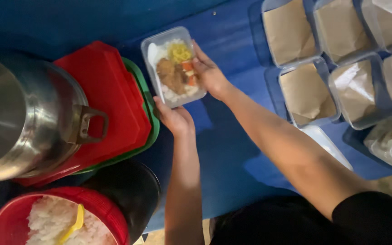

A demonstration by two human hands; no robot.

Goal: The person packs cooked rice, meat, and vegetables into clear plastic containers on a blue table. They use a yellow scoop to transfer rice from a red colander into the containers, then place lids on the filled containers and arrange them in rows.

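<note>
Near the upper middle of the head view, both hands are gripping a box [173,66] of rice and toppings. Its long axis is running top to bottom, tilted slightly. Left hand [174,119] is pinching the lower end; right hand [209,72] is clasping the right side. Paper-lined boxes [307,93] are lying to the right.

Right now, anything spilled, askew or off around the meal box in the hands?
Nothing spilled. The meal box, held by left hand and right hand, sits skewed against the rows of paper-lined containers. The steel pot leans tilted on the red trays.
</note>
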